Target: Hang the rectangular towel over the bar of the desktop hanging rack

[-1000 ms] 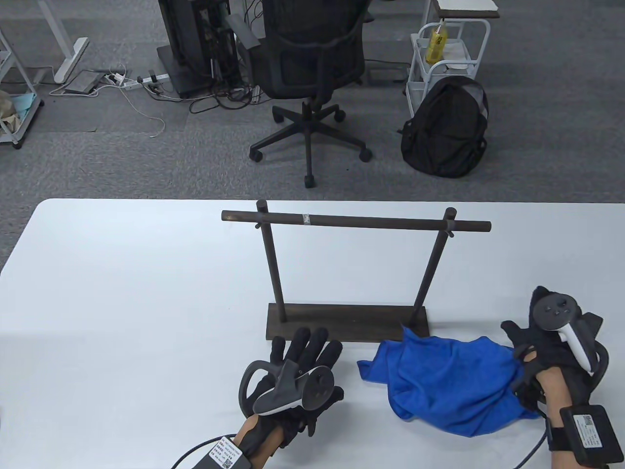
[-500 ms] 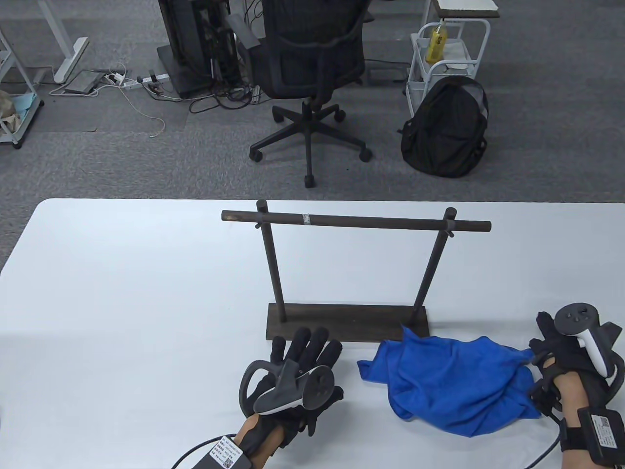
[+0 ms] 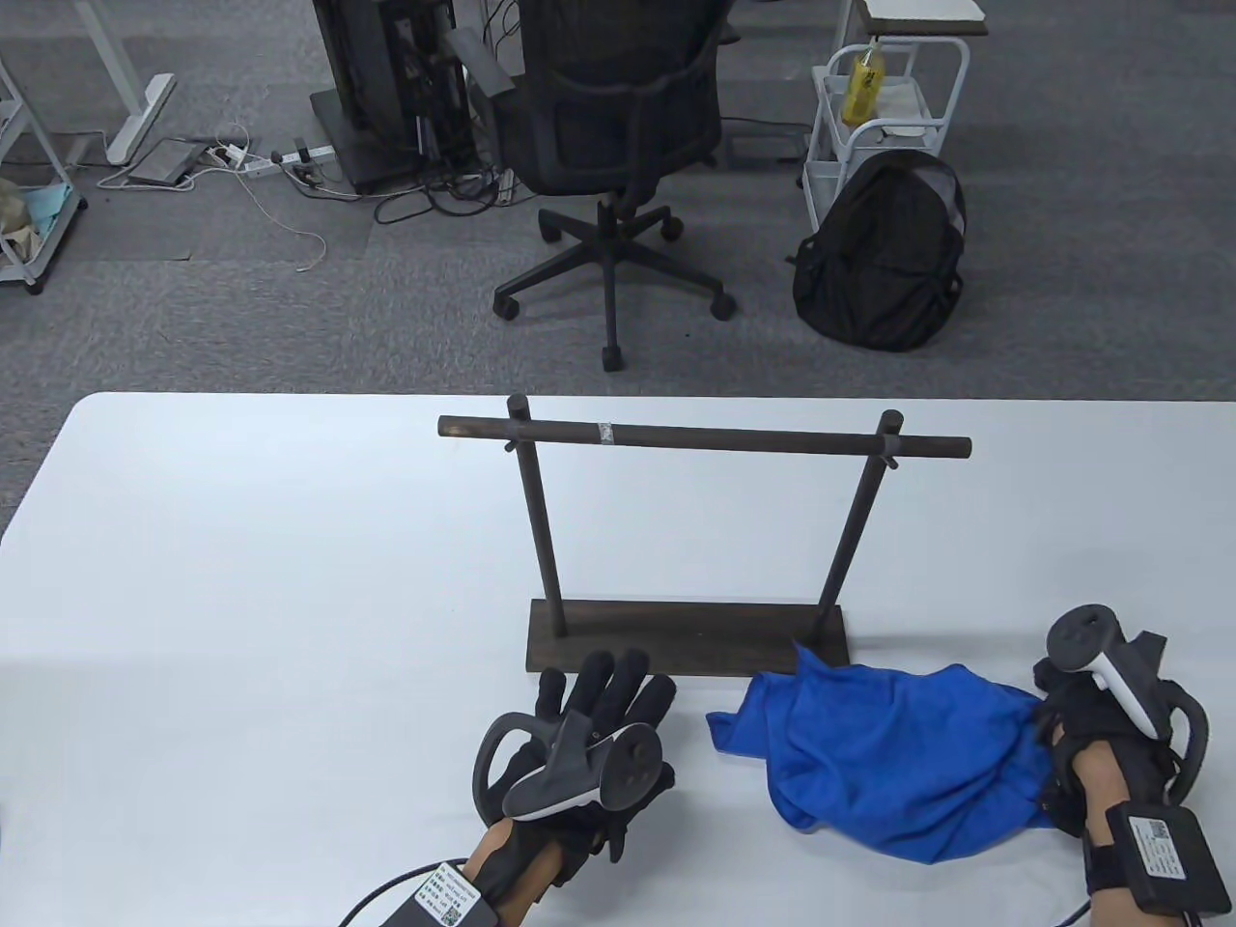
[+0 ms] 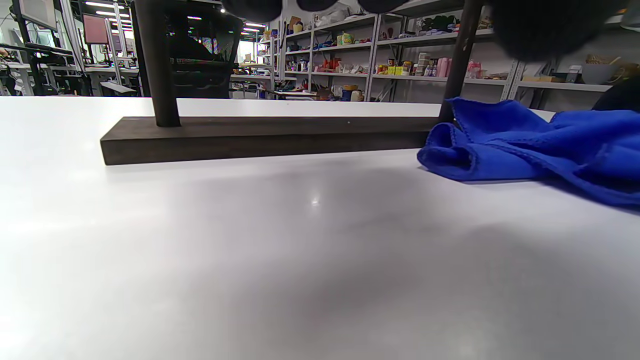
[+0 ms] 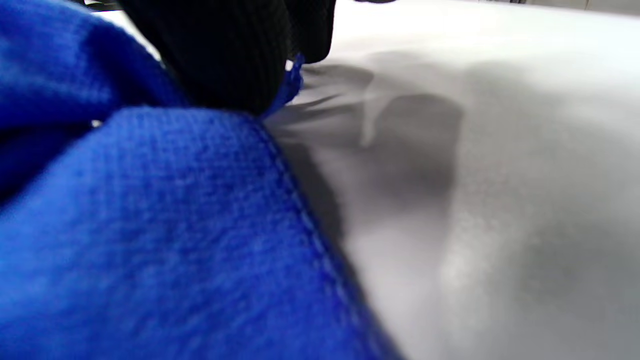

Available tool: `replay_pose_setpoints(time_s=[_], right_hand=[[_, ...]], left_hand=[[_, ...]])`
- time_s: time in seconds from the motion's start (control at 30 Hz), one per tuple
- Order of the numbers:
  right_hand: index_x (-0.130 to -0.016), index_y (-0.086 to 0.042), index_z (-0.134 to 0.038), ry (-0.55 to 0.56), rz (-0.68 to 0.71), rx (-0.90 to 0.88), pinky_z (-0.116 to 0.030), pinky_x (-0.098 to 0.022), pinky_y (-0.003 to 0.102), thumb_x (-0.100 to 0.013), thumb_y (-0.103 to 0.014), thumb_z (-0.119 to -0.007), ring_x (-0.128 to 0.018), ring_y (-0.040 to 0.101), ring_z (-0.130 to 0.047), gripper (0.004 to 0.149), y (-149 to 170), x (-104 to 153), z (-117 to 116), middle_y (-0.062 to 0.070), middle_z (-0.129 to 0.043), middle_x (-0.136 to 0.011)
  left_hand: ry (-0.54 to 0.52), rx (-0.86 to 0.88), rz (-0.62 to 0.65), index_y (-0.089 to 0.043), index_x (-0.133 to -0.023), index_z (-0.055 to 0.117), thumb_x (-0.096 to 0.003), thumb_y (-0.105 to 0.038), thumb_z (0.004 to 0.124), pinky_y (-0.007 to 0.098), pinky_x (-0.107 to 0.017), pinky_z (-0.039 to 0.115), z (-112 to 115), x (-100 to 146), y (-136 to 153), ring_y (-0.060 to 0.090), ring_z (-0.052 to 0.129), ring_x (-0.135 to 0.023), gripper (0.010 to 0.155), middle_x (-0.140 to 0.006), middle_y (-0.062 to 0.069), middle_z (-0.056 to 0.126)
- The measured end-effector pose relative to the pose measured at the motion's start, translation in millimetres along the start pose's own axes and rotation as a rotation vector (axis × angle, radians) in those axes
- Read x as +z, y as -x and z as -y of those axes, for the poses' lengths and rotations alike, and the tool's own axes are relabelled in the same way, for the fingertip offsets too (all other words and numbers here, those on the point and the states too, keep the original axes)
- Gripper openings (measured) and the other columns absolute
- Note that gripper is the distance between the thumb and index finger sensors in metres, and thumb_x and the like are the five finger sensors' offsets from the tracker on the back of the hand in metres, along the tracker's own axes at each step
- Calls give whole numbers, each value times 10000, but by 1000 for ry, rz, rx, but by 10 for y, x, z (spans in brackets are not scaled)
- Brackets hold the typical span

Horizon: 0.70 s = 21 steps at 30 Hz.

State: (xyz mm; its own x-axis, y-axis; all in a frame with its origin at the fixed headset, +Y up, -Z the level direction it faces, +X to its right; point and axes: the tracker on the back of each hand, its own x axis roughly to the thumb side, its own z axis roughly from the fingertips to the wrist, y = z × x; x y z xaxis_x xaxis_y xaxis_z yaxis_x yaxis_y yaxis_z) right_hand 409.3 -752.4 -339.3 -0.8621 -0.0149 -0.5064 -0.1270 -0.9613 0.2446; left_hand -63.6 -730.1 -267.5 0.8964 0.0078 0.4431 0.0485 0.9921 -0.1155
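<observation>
A crumpled blue towel (image 3: 888,763) lies on the white table just in front of the right end of the rack's base (image 3: 686,632). The dark wooden rack's bar (image 3: 705,439) is bare. My right hand (image 3: 1048,719) is at the towel's right edge. In the right wrist view its fingers (image 5: 225,55) pinch the towel's (image 5: 150,225) hem against the table. My left hand (image 3: 603,690) rests flat on the table with fingers spread, just in front of the base and left of the towel. The left wrist view shows the base (image 4: 260,137) and the towel (image 4: 540,145).
The white table (image 3: 241,541) stretches wide to the left and behind the rack. Beyond its far edge on the floor stand an office chair (image 3: 618,145), a black backpack (image 3: 881,256) and a white cart (image 3: 884,97).
My right hand moved out to the right along the towel's edge, stretching a corner, then came slightly back left. The left hand and the rack have not moved.
</observation>
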Motion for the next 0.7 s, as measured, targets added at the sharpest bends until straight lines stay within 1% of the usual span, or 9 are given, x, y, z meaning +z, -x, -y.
replay_pose_setpoints(time_s=[0.07,0.1,0.27,0.4,0.47,0.5,0.53,0.6,0.7], right_hand=[[-784,-241,-845,18,10,66,-277,-725,688,-401,-285,-926,-1113,356,-409,395,-32,15,4,-1,-660,-1109],[-774,-243,-856,3,9,90,-271,-726,689,-392,-289,-929,-1116,358,-399,392,-39,23,14,2,-653,-1113],[-801,-235,-814,-24,26,29,-259,-721,695,-393,-285,-872,-1113,360,-387,415,10,36,51,18,-651,-1099],[-801,-290,-798,25,65,-68,-280,-720,695,-393,-288,-854,-1067,336,-624,412,50,118,205,-14,-891,-914],[-801,-283,-799,81,75,-100,-297,-722,692,-388,-284,-854,-1032,317,-706,416,61,170,280,3,-947,-831],[-801,-278,-795,117,82,-120,-318,-726,684,-385,-282,-851,-985,293,-788,421,60,204,331,9,-994,-741],[-800,-267,-796,157,106,-157,-329,-725,683,-381,-276,-852,-955,284,-826,422,44,255,400,19,-1007,-695],[-798,-257,-798,215,153,-185,-345,-725,682,-379,-270,-852,-922,268,-859,422,-11,365,532,27,-1014,-664],[-792,-249,-810,330,283,-176,-386,-717,679,-382,-277,-863,-873,239,-898,414,-257,726,866,32,-1018,-631]], left_hand=[[3,1,0,-385,-1097,328,-438,-685,611,648,-746,410,5,-2,0,392,394,-1145,777,-1223,20,290],[4,1,0,-386,-1097,329,-438,-686,611,648,-746,411,5,-1,0,393,394,-1145,777,-1224,17,289],[1,9,-5,-385,-1097,328,-437,-684,613,647,-745,415,-5,-3,19,390,399,-1145,778,-1223,17,294],[-6,10,-6,-385,-1097,327,-438,-684,613,646,-746,415,-12,-2,24,388,400,-1146,778,-1223,15,296],[-14,11,-7,-384,-1097,326,-438,-683,613,645,-747,415,-24,2,27,388,401,-1145,778,-1223,12,294],[-19,13,-7,-384,-1097,327,-439,-682,614,646,-747,415,-33,6,30,390,401,-1145,778,-1223,17,296],[-23,14,-8,-384,-1097,326,-438,-683,613,645,-747,416,-41,8,34,388,402,-1145,778,-1223,16,296],[-29,16,-10,-387,-1096,329,-438,-683,614,646,-746,416,-54,13,43,387,405,-1145,776,-1223,15,299],[-38,22,-17,-385,-1097,327,-438,-682,614,646,-746,418,-66,16,63,385,407,-1146,778,-1223,12,302]])
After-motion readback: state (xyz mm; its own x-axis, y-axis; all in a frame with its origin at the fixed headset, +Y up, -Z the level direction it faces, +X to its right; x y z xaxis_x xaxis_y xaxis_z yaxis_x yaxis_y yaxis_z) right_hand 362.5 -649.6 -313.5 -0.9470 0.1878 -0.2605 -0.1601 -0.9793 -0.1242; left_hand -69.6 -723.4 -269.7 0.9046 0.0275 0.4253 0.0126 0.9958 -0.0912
